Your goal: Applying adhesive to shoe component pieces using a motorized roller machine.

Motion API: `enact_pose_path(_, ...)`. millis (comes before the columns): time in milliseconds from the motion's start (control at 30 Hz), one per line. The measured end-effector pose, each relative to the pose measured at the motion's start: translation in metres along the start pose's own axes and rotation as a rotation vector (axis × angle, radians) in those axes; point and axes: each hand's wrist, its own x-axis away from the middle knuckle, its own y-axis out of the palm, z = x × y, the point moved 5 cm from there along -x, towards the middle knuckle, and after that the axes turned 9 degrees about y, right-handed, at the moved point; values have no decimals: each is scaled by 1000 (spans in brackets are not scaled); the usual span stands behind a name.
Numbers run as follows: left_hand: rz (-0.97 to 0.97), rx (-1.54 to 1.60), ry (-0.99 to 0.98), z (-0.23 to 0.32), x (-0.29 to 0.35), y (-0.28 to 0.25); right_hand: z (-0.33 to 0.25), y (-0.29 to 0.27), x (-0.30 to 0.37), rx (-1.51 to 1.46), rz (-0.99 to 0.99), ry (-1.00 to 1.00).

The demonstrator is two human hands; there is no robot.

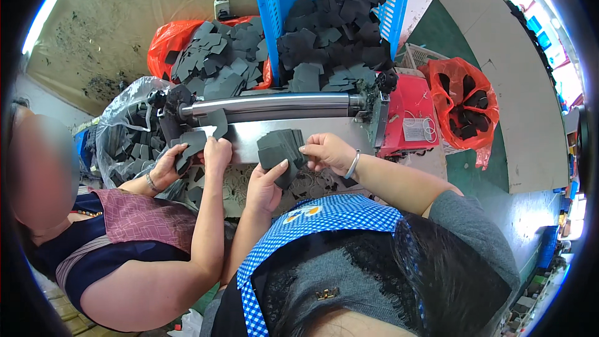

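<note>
A fanned stack of dark grey flat pieces (pixel 279 150) is held up in front of a steel roller machine (pixel 268 107). My left hand (pixel 265 188) grips the stack from below, its thumb lying across the front. At the stack's right edge, the thumb and fingers of my right hand (pixel 331 153) pinch one or more of the pieces; how many I cannot tell. A light metal plate (pixel 249 134) of the machine lies just behind the stack.
On my left a co-worker's hands (pixel 215 153) hold similar pieces. Behind the roller stand a blue basket (pixel 265 19) and a red bag (pixel 163 47), both loaded with dark pieces. A clear bag (pixel 115 109) is at left; another red bag (pixel 490 103) sits right of the red housing (pixel 405 106).
</note>
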Motion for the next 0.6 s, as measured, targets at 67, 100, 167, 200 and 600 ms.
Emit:
enact_pose_path(67, 9, -3, 13, 1, -1, 0, -2, 2, 2, -34, -24, -32)
enact_pose_path(100, 15, -9, 13, 2, 0, 0, -2, 1, 1, -63, -7, -7)
enact_pose_path(167, 14, 11, 1, 2, 1, 1, 1, 2, -1, -128, -86, 39)
enact_pose_path(200, 7, 37, -12, 2, 2, 2, 1, 0, -3, -131, -127, 46)
enact_pose_path(600, 123, -47, 135, 7, 1, -7, -11, -46, -14, -367, 311, -65)
